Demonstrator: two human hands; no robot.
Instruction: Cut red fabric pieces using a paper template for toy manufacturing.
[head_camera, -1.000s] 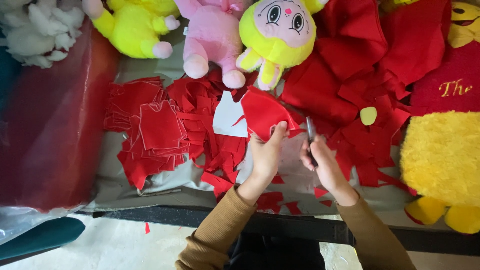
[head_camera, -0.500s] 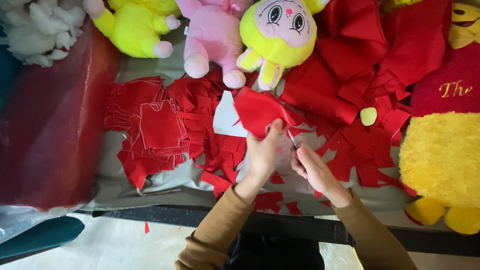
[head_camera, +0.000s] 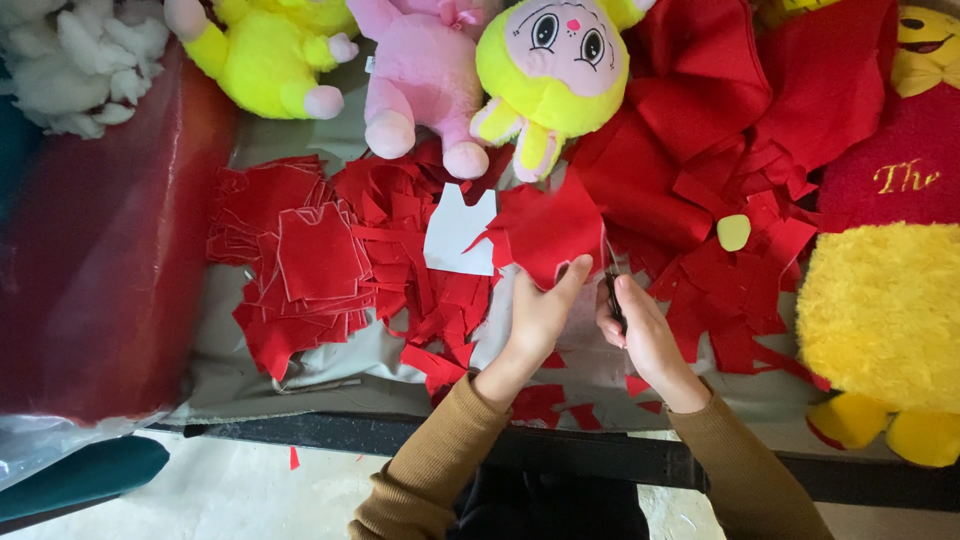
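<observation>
Two hands work: left hand (head_camera: 540, 315) pinches a flat red felt piece (head_camera: 548, 232) (white template (head_camera: 458, 232) beside it), right hand (head_camera: 635, 325) grips dark scissors (head_camera: 612, 298) over the scrap-strewn grey table (head_camera: 330, 375).

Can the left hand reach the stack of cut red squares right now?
Probably not right away: the left hand is pinching the red fabric piece that the right hand cuts with scissors. The stack of cut red squares lies uncovered farther left.

A single head camera looked steeply down from close above the desk (head_camera: 330, 385), toys along the upper edge, the floor and sleeves at the frame's bottom.
</observation>
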